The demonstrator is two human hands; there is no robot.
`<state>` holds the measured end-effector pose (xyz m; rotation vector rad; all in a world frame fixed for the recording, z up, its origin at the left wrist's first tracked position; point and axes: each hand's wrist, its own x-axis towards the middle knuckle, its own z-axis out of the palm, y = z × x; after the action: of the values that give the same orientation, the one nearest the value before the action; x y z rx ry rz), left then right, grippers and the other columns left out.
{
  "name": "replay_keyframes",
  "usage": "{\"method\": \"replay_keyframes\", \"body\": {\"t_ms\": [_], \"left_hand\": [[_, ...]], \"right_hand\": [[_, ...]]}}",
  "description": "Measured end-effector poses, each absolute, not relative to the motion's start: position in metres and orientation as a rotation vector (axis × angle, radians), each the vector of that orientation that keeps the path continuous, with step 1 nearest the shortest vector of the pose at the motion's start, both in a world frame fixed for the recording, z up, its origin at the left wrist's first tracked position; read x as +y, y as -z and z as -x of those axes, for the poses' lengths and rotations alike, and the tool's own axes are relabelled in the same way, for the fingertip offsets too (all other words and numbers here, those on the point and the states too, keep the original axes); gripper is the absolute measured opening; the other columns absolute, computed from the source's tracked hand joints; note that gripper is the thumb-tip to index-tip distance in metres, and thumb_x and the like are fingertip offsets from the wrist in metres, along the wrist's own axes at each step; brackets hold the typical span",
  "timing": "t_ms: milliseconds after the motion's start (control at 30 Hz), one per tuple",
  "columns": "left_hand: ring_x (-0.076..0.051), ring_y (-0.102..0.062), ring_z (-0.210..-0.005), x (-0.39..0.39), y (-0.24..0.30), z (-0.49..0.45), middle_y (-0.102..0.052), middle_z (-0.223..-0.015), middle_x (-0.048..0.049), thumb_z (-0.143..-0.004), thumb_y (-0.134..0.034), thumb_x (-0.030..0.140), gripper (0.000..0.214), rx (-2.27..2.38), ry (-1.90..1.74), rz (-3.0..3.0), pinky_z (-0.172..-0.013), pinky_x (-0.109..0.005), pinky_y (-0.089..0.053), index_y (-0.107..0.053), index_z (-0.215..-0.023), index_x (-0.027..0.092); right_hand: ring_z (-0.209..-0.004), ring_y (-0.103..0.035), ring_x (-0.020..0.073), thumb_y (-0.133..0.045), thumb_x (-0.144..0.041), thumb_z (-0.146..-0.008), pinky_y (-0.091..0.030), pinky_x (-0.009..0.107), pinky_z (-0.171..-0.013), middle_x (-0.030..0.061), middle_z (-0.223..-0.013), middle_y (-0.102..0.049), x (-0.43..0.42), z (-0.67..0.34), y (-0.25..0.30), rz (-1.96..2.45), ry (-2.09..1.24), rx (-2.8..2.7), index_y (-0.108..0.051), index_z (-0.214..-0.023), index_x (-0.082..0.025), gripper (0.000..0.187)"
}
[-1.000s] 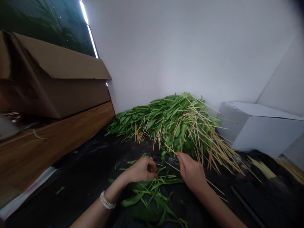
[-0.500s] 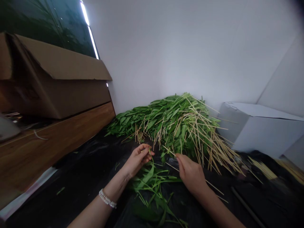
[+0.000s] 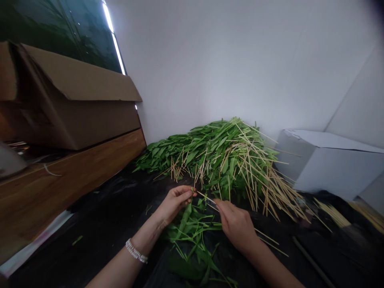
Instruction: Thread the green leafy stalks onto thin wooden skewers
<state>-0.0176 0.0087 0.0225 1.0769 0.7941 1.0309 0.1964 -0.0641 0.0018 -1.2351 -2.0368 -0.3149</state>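
My left hand (image 3: 177,202) pinches a green leafy stem (image 3: 186,214) whose leaf hangs below the fingers. My right hand (image 3: 235,222) is closed round a thin wooden skewer (image 3: 201,193). The skewer's tip points left and meets the stem at my left fingertips; whether it has gone through cannot be made out. A bit of green sits on the skewer between the hands. Beneath both hands lies a loose heap of cut leafy stems (image 3: 195,236) on black plastic sheeting (image 3: 114,236).
Against the white wall rises a big pile of leafy greens (image 3: 204,140) with many skewers (image 3: 255,168) sticking out. A white box (image 3: 339,168) stands at right, near a bundle of skewers (image 3: 333,212). At left, a cardboard box (image 3: 90,116) rests on a wooden ledge (image 3: 114,154).
My right hand has moved left with the skewer, bringing its tip up to my left fingertips. My left hand has stayed nearly in place, still pinching the stem.
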Motion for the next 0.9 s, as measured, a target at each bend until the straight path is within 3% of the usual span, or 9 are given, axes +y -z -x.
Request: {"method": "replay_keyframes", "body": {"t_ms": [300, 733, 900], "left_hand": [[-0.002, -0.041, -0.053, 0.0065, -0.0200, 0.0156, -0.067, -0.075, -0.0037, -0.069, -0.080, 0.038, 0.034, 0.812, -1.007, -1.173, -0.049, -0.014, -0.030, -0.076, -0.092, 0.013], [-0.003, -0.040, -0.052, 0.0052, -0.0204, 0.0144, -0.064, -0.076, -0.0037, -0.070, -0.079, 0.041, 0.038, 0.805, -0.974, -1.199, -0.047, -0.016, -0.028, -0.076, -0.095, 0.013], [-0.004, -0.046, -0.058, 0.0033, -0.0210, 0.0127, -0.066, -0.080, -0.0044, -0.070, -0.079, 0.042, 0.038, 0.814, -0.951, -1.189, -0.054, -0.016, -0.035, -0.076, -0.095, 0.013]], "right_hand": [[-0.068, -0.067, 0.0165, -0.035, -0.013, -0.096, -0.047, 0.025, -0.061, 0.0052, -0.080, -0.069, -0.0638, -0.1961, 0.0006, 1.250, 0.325, -2.068, -0.064, -0.110, -0.014, 0.032], [-0.079, -0.069, 0.0193, -0.035, -0.011, -0.094, -0.051, 0.027, -0.068, 0.0079, -0.087, -0.071, -0.0629, -0.1953, 0.0050, 1.252, 0.241, -2.082, -0.064, -0.113, -0.014, 0.034], [-0.078, -0.070, 0.0192, -0.036, -0.012, -0.095, -0.051, 0.026, -0.066, 0.0080, -0.087, -0.071, -0.0623, -0.1939, 0.0067, 1.272, 0.254, -2.065, -0.064, -0.112, -0.014, 0.033]]}}
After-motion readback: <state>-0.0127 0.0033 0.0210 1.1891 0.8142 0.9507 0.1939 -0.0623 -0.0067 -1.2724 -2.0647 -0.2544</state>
